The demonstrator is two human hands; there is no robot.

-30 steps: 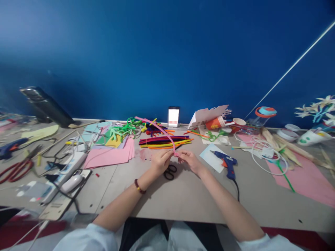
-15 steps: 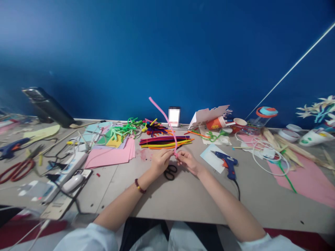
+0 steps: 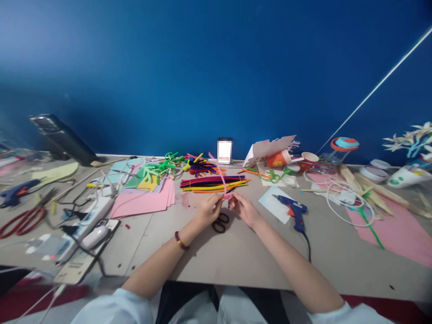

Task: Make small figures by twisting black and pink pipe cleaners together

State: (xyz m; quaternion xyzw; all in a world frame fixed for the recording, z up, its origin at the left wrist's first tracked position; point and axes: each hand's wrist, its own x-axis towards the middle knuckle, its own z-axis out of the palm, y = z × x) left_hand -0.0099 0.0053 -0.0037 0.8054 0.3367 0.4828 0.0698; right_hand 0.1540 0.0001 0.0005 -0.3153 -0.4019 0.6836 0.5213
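Note:
Between my two hands is a pink pipe cleaner [image 3: 222, 174], its free end rising toward the wall and its lower end bent into a small loop or coil at my fingertips. My left hand [image 3: 207, 209] pinches it from the left, fingers closed. From the right, my right hand [image 3: 243, 209] has thumb and fingers closed on the bent end. Black-handled scissors [image 3: 221, 222] lie on the table just below my hands, their blades hidden. Behind the hands, a bundle of purple, red, yellow and orange pipe cleaners [image 3: 212, 183] lies flat.
A blue glue gun [image 3: 294, 210] rests on pale paper at the right, its cord trailing forward. Pink paper sheets [image 3: 141, 201], a power strip [image 3: 86, 229] and red-handled scissors [image 3: 25, 220] lie left. Green pipe cleaners [image 3: 165, 166] and a lit phone [image 3: 224, 150] stand behind.
The pink pipe cleaner's free end has dropped and now stands shorter and more to the right. Its bent end at my fingers looks larger. Both hands stay nearly in place.

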